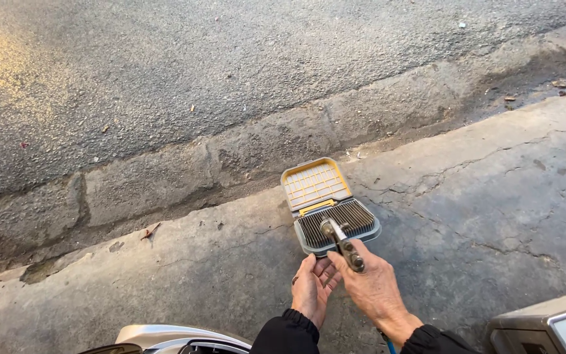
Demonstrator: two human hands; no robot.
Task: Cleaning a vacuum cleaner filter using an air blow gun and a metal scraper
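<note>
Two broad surfaces fill the frame: a grey asphalt road [165,59] across the upper half and a cracked concrete pavement [492,196] across the lower half, split by a worn kerb [165,177] running from lower left to upper right. A grey box-shaped object [551,324] sits at the lower right corner, and a pale curved body panel [165,335] shows at the bottom edge, left of centre.

Near the centre, held out just above the pavement, is an air filter [335,223]: a grey frame with dark pleats, and a yellow-rimmed gridded lid [314,183] hinged open away from the person.

Below it, the left hand [314,288] grips the near edge of the filter frame from underneath. The right hand [375,285] is clenched round a metal blow gun [342,241], its nozzle pointing down onto the pleats; a blue hose [389,344] trails off by the wrist.

Judging by this, the pleats are being blown clean. The work seems to call for sweeping the nozzle evenly along the rows while the left hand keeps the frame steady and tilted away.
</note>
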